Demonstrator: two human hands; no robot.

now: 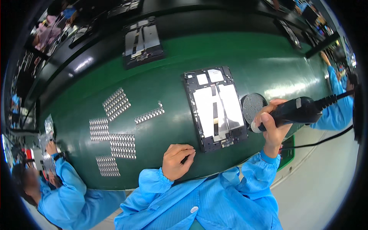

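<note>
An opened tablet chassis (pixel 215 107) with silver panels lies on the green conveyor belt (pixel 161 84) in front of me. My right hand (pixel 273 128) grips a black electric screwdriver (pixel 297 111) with a cable, held just right of the chassis's lower right corner. My left hand (pixel 176 161) rests on the belt's near edge, fingers curled in, close to the chassis's lower left corner; whether it pinches anything small I cannot tell. A round black mesh dish (pixel 253 105) sits between the chassis and the screwdriver.
Several sheets of small metal parts (pixel 113 130) lie on the belt to the left. A second opened chassis (pixel 142 42) sits farther up the belt. Co-workers in blue coats stand at the lower left (pixel 65 191) and the right (pixel 337 99).
</note>
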